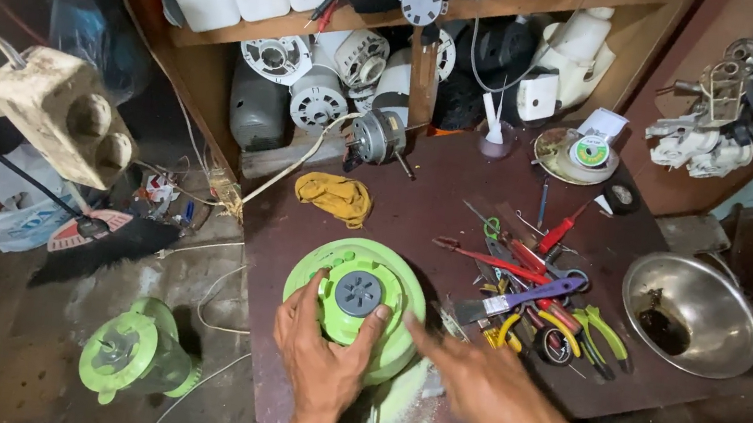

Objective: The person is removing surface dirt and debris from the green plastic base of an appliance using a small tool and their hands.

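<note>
Left hand [320,345] is wrapped around the green blender base [355,304] near the front edge of the bench [416,207], fingers on its raised middle. Right hand [482,383] hovers just beside it, blurry, fingers loose and gripping nothing. Further back: tool pile [535,295], yellow rag [334,196].

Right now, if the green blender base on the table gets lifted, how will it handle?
The green blender base looks like rigid plastic, so probably stiff. It is wide and squat, so unlikely to tip. The left hand spans its top, suggesting one hand can grip it; its weight can't be judged.
</note>
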